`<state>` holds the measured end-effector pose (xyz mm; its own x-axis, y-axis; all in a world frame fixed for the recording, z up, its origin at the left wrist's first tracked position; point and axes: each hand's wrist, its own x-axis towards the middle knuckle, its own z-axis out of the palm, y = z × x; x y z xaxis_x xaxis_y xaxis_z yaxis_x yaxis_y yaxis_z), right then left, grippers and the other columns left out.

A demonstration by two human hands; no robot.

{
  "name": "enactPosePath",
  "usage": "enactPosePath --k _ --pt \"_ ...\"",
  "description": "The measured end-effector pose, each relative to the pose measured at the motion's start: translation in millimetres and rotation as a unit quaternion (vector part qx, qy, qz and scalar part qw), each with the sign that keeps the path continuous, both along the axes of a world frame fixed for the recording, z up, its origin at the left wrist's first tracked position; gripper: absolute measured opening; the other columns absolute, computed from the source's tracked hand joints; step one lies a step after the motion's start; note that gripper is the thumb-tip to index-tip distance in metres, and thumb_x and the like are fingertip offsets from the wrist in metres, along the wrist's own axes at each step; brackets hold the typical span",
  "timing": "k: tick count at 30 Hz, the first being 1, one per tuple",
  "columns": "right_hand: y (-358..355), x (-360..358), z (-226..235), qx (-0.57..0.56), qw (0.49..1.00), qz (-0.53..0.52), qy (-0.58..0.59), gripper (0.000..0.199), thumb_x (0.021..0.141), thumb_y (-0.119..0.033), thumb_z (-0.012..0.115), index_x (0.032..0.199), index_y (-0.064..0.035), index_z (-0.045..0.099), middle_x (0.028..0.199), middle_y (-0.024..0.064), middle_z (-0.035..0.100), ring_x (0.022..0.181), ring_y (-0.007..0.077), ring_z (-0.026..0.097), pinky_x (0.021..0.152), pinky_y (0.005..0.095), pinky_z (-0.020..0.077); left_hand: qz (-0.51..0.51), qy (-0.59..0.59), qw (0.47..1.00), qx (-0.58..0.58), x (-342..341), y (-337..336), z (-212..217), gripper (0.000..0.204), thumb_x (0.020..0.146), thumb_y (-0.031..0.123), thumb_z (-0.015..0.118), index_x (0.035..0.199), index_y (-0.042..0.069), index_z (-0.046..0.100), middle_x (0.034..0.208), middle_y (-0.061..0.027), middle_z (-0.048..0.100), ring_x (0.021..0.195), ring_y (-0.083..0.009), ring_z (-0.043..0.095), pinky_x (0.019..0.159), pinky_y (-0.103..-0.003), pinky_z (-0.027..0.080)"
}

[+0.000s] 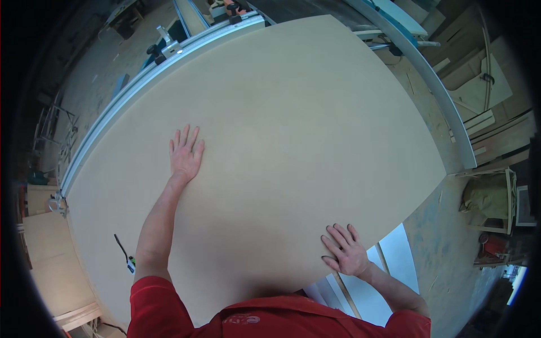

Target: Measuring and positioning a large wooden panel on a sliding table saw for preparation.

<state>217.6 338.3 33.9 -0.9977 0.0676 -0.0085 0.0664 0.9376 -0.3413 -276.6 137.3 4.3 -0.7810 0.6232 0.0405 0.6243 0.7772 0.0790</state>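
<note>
1. Two hands are lying flat on a big pale board (282,129): the left hand (185,153) is pressing near its middle, the right hand (345,249) at its near edge, fingers spread, gripping nothing.
2. The board is resting against a metal rail (135,84); it is looking stiff, heavy and smooth, best held by its edges.
3. No labels are showing.

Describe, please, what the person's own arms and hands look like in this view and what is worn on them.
Both forearms are bare. The left hand and right hand wear no gloves, and no rings or watch are visible. Short red sleeves end above the elbows, part of a red shirt with a pale printed marking near the collar.
</note>
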Motion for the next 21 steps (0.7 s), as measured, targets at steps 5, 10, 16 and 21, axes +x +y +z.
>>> enactPosePath --k 5,10,16,21 --pt "-0.4 -3.3 -6.4 0.001 1.000 -0.009 0.001 0.059 0.081 -0.042 0.068 0.130 -0.0096 0.058 0.142 0.0165 0.048 0.133 0.0338 0.043 0.113 0.0543 0.0250 0.006 0.017 1.000 0.003 -1.9 5.0 -12.1 0.052 0.100 0.045 0.038 0.149 0.026 0.038 0.159 -0.0051 0.026 0.147 -0.0330 0.018 0.119 -0.050 0.011" --pt "0.0 -15.0 -9.1 0.012 1.000 -0.014 -0.007 0.060 0.081 -0.041 0.068 0.132 -0.0120 0.057 0.143 0.0136 0.047 0.135 0.0310 0.041 0.114 0.0520 0.0242 -0.127 0.006 0.992 0.015 -1.7 65.0 -16.5 0.049 0.100 0.037 0.035 0.148 0.026 0.038 0.158 -0.0048 0.027 0.146 -0.0321 0.020 0.120 -0.050 0.011" --pt "-5.7 -18.4 3.3 0.013 1.000 -0.013 -0.014 0.060 0.080 -0.040 0.069 0.132 -0.0126 0.057 0.143 0.0125 0.047 0.135 0.0300 0.041 0.114 0.0506 0.0242 -0.150 0.017 0.987 0.051 1.4 92.1 -2.0 0.047 0.100 0.036 0.036 0.146 0.026 0.042 0.156 -0.0040 0.031 0.146 -0.0316 0.022 0.120 -0.050 0.012" --pt "-10.1 -24.4 15.2 0.020 1.000 -0.003 -0.012 0.060 0.080 -0.041 0.068 0.131 -0.0110 0.058 0.141 0.0144 0.048 0.133 0.0320 0.043 0.114 0.0513 0.0247 -0.135 0.021 0.989 0.057 -1.0 79.4 9.4 0.046 0.101 0.037 0.037 0.146 0.027 0.043 0.156 -0.0031 0.032 0.145 -0.0314 0.023 0.120 -0.049 0.013"
